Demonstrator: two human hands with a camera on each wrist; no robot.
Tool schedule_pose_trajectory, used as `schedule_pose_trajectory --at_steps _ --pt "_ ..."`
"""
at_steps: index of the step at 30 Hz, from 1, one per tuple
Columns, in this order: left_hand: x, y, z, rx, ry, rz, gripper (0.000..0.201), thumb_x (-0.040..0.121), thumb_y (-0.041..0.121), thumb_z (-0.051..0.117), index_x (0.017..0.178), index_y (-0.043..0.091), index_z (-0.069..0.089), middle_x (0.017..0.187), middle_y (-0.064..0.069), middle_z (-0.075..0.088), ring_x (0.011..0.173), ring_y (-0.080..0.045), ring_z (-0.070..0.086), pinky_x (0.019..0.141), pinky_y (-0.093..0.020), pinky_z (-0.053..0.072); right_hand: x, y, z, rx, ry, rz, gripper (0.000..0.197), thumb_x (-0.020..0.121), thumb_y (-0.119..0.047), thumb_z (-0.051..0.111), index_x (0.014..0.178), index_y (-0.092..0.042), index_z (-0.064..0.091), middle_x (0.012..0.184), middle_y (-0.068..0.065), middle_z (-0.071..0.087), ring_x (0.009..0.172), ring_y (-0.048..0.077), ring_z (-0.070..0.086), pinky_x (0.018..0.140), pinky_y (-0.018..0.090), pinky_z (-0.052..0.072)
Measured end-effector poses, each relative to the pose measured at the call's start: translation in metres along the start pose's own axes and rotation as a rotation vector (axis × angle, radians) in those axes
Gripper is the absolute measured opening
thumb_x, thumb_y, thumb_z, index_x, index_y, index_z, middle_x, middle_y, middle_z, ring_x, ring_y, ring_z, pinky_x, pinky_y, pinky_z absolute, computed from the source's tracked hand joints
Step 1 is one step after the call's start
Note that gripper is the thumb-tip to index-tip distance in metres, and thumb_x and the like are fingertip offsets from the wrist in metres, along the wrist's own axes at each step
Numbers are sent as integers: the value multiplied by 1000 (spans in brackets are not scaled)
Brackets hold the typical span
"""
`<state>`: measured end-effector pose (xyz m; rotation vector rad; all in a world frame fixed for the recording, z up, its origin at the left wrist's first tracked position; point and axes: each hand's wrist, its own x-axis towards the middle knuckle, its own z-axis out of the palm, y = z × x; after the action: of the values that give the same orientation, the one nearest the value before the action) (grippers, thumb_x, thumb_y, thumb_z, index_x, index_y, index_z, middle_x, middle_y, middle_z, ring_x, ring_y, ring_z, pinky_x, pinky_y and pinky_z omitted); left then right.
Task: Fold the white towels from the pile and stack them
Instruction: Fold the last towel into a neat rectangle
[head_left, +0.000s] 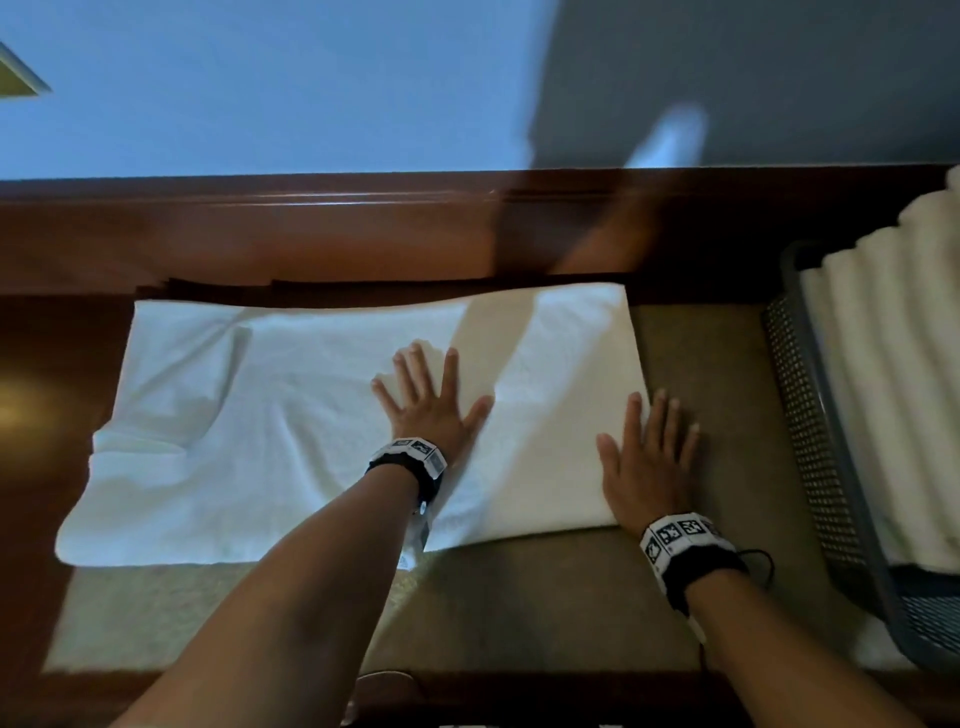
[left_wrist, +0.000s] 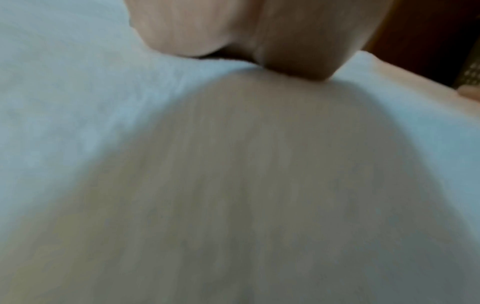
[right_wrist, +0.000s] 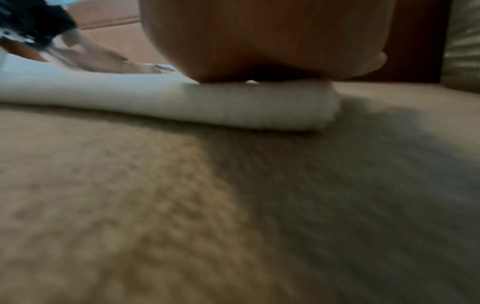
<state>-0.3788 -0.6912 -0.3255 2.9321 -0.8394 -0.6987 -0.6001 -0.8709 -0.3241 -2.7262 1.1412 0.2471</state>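
Observation:
A white towel (head_left: 291, 415) lies spread across the tan mat, doubled over, with its folded edge at the right and a rumpled left end. My left hand (head_left: 426, 395) presses flat on its middle, fingers straight and spread. My right hand (head_left: 649, 457) lies flat on the towel's right folded edge, fingers partly over the mat. In the left wrist view the palm (left_wrist: 285, 41) rests on the towel (left_wrist: 78, 102). In the right wrist view the palm (right_wrist: 259, 41) sits on the thick folded edge (right_wrist: 233, 105), and the left hand (right_wrist: 103, 59) shows beyond it.
A grey mesh basket (head_left: 815, 431) at the right holds several rolled or folded white towels (head_left: 883, 322). The tan mat (head_left: 519, 597) lies on a dark wooden surface (head_left: 311, 239) with a raised back edge. A blue-lit wall rises behind.

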Motion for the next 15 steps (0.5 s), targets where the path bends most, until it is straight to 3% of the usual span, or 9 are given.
schedule_pose_trajectory --at_steps 3,6,9,12,15 --pt "-7 -4 -11 -65 -55 42 85 96 77 19 160 35 -17 163 -13 -35 148 -36 -37 114 -68 -21 -11 -34 -5 6 38 -117 72 101 -53 18 162 -15 9 168 19 -2 155 36 -4 124 57 0" --pt "-36 -20 -19 -109 -10 104 68 106 56 27 163 30 2 169 -12 -19 154 -32 -24 122 -63 -11 -21 -92 -6 84 23 -209 73 99 -51 15 161 -13 14 168 18 -1 155 35 -3 124 55 0" --pt "-65 -68 -12 -77 36 183 58 108 45 32 161 28 15 171 -10 -2 158 -29 -6 126 -53 0 -28 -157 7 113 -21 -293 74 98 -50 13 160 -12 18 167 19 2 155 36 0 123 57 5" --pt "-75 -142 -6 -20 25 238 61 108 47 29 163 30 9 172 -9 -7 158 -28 -8 128 -48 -1 -37 -223 26 102 -78 -327 73 98 -51 15 161 -13 17 167 20 1 155 38 0 121 62 6" --pt "-67 -216 -13 45 5 235 66 104 60 12 162 35 -6 168 -6 -26 155 -25 -23 127 -51 -5 -45 -283 40 49 -95 -312 74 99 -53 17 161 -14 9 167 22 -6 154 40 -4 119 66 2"
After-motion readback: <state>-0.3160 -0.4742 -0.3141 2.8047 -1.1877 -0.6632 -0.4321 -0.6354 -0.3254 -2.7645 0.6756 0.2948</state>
